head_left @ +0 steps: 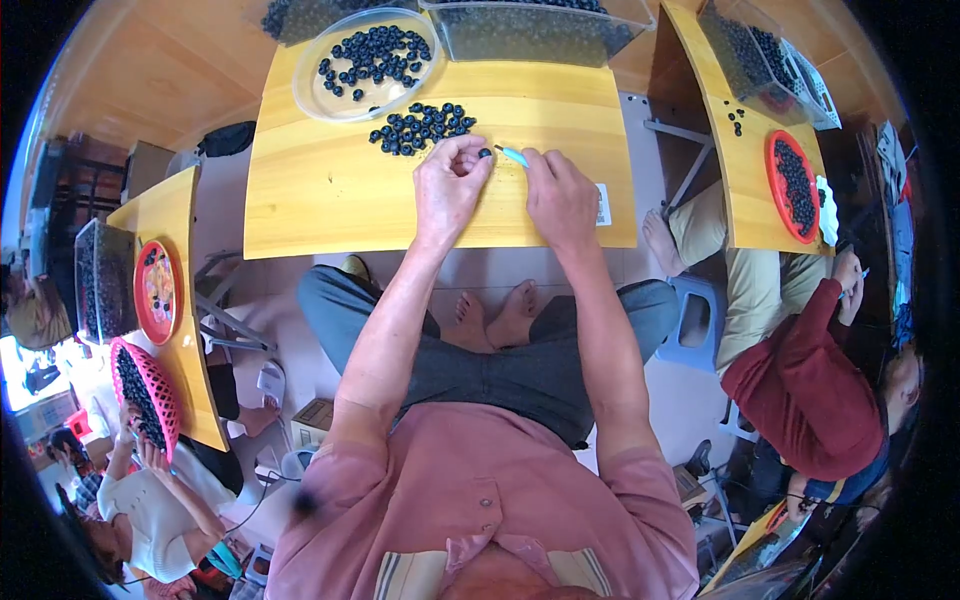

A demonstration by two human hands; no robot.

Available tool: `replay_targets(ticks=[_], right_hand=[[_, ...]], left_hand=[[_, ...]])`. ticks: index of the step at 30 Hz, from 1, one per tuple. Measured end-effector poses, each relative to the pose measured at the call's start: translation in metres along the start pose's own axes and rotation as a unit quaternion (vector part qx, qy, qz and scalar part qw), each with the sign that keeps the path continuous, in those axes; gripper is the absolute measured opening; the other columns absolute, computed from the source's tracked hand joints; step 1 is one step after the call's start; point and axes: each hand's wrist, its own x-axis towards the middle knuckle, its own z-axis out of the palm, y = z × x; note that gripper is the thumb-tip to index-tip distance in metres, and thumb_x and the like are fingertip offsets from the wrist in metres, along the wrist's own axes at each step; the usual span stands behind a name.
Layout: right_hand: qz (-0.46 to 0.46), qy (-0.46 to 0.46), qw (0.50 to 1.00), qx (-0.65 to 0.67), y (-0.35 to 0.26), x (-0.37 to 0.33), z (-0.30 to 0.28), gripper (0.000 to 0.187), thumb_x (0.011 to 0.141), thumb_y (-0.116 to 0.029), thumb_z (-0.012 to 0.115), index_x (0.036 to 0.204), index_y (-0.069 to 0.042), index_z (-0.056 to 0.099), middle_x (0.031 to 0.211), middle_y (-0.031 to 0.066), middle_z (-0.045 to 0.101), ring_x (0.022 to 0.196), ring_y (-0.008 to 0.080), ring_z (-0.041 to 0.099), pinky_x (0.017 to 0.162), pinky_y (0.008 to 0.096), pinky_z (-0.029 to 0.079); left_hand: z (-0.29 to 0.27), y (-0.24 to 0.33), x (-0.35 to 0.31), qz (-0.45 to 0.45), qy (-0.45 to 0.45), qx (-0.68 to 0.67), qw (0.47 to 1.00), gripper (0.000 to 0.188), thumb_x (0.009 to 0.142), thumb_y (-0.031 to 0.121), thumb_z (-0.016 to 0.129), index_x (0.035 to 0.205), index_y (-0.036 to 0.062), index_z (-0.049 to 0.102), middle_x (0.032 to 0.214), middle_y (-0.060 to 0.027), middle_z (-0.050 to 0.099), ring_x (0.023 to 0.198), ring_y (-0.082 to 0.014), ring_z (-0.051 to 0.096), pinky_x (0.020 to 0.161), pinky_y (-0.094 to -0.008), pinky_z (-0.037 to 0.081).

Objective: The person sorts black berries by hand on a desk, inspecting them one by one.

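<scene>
My left hand (447, 195) pinches a small round black bead (485, 153) between thumb and fingertips. In my right hand (562, 198) is a slim light-blue tool (514, 156), pen-like, its dark narrow tip turned toward the bead. The tip looks close to the bead; whether they touch I cannot tell. Just beyond my left hand, a loose pile of similar glossy black beads (420, 129) lies on the yellow wooden table (330, 190). Farther back on the left stands a round clear plastic tray (310, 95) with more of them spread inside.
A large clear bin (540, 45) of black beads stands at the table's far edge. A white printed label (603, 204) lies right of my right hand. Co-workers sit at side tables, with a red tray (807, 235) on the right and a pink basket (172, 405) on the left.
</scene>
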Motion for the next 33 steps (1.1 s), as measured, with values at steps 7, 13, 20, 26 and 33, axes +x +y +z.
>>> replay_targets(ticks=[7, 13, 20, 26, 33], right_hand=[[-0.044, 0.018, 0.998, 0.037, -0.0011, 0.0000, -0.0019, 0.017, 0.090, -0.010, 0.066, 0.106, -0.008, 0.070, 0.082, 0.0059, 0.061, 0.075, 0.0241, 0.067, 0.062, 0.0400, 0.055], [-0.040, 0.009, 0.999, 0.033, -0.0021, -0.0011, -0.0030, 0.017, 0.090, -0.009, 0.065, 0.106, -0.008, 0.070, 0.081, 0.0061, 0.060, 0.075, 0.0244, 0.067, 0.062, 0.0401, 0.056], [0.014, -0.034, 0.999, -0.003, 0.0022, 0.0011, 0.0032, 0.017, 0.088, -0.008, 0.064, 0.104, -0.009, 0.068, 0.087, 0.0076, 0.060, 0.078, 0.0262, 0.069, 0.062, 0.0413, 0.058], [0.010, -0.029, 1.000, -0.007, 0.0004, 0.0047, 0.0040, 0.017, 0.087, -0.008, 0.064, 0.104, -0.009, 0.069, 0.089, 0.0085, 0.060, 0.078, 0.0274, 0.070, 0.063, 0.0416, 0.059], [0.016, -0.026, 0.999, -0.008, 0.0044, -0.0032, 0.0008, 0.020, 0.089, -0.006, 0.064, 0.107, -0.008, 0.070, 0.089, 0.0093, 0.060, 0.077, 0.0294, 0.070, 0.063, 0.0430, 0.058]], left_hand=[[0.0010, 0.0042, -0.0014, -0.003, -0.013, -0.001, 1.000, 0.033, 0.089, -0.002, 0.080, 0.120, -0.0007, 0.070, 0.097, -0.0012, 0.070, 0.085, -0.0066, 0.064, 0.081, -0.0219, 0.056], [0.0005, 0.0070, -0.0032, -0.002, -0.023, -0.001, 1.000, 0.034, 0.090, -0.002, 0.078, 0.123, -0.0002, 0.070, 0.098, -0.0011, 0.070, 0.087, -0.0069, 0.064, 0.083, -0.0225, 0.056], [-0.0001, 0.0094, -0.0057, 0.015, -0.015, -0.027, 0.999, 0.038, 0.091, -0.001, 0.078, 0.127, -0.0001, 0.065, 0.101, -0.0018, 0.069, 0.090, -0.0078, 0.065, 0.085, -0.0231, 0.056], [-0.0019, 0.0037, -0.0039, 0.042, -0.004, -0.036, 0.998, 0.030, 0.092, 0.001, 0.078, 0.121, 0.0005, 0.070, 0.101, -0.0034, 0.071, 0.090, -0.0086, 0.066, 0.082, -0.0247, 0.056], [-0.0063, 0.0062, -0.0081, 0.111, -0.012, 0.035, 0.993, 0.015, 0.091, 0.003, 0.077, 0.105, 0.0024, 0.078, 0.101, -0.0070, 0.071, 0.084, -0.0134, 0.066, 0.075, -0.0266, 0.053]])
